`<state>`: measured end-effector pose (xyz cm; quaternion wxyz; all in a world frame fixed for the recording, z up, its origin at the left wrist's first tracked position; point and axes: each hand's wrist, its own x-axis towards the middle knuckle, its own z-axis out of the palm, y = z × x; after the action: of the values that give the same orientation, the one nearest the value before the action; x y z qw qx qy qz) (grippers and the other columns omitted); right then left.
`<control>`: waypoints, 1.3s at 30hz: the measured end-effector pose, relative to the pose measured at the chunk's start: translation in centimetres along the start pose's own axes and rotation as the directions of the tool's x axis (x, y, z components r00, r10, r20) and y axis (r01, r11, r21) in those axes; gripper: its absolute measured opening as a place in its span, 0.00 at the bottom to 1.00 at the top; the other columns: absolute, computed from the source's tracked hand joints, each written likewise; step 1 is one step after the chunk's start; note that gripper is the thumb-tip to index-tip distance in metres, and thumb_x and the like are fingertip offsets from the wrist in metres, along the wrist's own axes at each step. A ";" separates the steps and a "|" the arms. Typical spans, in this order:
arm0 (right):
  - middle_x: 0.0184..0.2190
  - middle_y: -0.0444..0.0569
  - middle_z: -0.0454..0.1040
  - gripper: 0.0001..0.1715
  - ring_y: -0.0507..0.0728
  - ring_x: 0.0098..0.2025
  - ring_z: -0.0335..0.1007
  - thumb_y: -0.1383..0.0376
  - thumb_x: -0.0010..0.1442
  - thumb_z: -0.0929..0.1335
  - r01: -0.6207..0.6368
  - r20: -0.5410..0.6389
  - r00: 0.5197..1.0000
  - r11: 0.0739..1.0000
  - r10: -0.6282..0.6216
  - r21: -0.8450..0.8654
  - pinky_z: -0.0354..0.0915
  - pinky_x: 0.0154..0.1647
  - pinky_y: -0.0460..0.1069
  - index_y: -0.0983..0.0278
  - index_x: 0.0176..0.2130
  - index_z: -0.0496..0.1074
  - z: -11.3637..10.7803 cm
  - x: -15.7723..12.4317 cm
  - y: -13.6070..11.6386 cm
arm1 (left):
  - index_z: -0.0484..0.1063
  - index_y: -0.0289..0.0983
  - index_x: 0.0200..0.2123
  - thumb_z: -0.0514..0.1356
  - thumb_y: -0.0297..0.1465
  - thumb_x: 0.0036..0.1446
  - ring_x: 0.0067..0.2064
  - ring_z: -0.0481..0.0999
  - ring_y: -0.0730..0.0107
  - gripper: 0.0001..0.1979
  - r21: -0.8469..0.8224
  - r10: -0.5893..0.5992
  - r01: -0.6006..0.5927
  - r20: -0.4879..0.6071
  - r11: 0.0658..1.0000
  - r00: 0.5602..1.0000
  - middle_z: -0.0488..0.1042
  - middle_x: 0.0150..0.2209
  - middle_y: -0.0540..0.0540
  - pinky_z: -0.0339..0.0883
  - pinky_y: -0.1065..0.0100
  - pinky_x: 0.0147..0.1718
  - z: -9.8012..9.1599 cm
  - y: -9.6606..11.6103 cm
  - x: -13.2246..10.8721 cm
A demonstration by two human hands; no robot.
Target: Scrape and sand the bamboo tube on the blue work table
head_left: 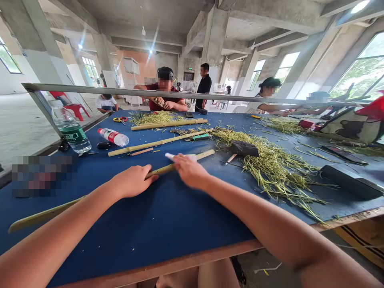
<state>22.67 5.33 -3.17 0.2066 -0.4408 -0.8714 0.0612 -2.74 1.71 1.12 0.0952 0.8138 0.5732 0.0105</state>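
bamboo strip [163, 170] lies slantwise over the blue counter [180, 236], in front of the person; its far right end pokes out beyond the hands, and the other way it seems to run behind the left forearm [99, 210] to a broad, rounded end near the counter's left side. the left hand [135, 182] has its fingers [145, 169] clamped on the strip, thumb on the near side. the right hand [190, 171], a little blurred, has its fingers closed over a white sheet [171, 157] against the strip; whether the sheet is cloth or paper cannot be told. beyond the hands lie 2 more bamboo lengths, a long thin one [159, 143] and a thicker one [169, 125], with a short brown stick [142, 152] just beside the thin one. 2 plastic bottles are at the left: a green-labelled bottle [72, 134] upright, a red-labelled bottle [113, 137] on its side. to the right, a dark block [244, 148] rests at a heap of pale green shavings [273, 168]. across the counter sits a person in a dark cap [165, 73].
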 end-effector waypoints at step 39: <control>0.70 0.49 0.61 0.31 0.59 0.75 0.46 0.61 0.75 0.53 0.019 0.003 1.000 0.998 -0.019 0.067 0.44 0.75 0.61 0.60 0.72 0.57 -0.9 0.4 1.4 | 0.69 0.42 0.41 0.49 0.50 0.66 0.36 0.80 0.53 0.20 0.080 -0.043 0.044 -0.020 0.996 0.999 0.82 0.37 0.41 0.59 0.64 0.28 -0.4 0.5 -0.6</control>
<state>23.85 6.45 -2.67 0.2204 -0.4253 -0.8733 0.0892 -2.55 1.02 1.68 0.0572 0.8041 0.5917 -0.0071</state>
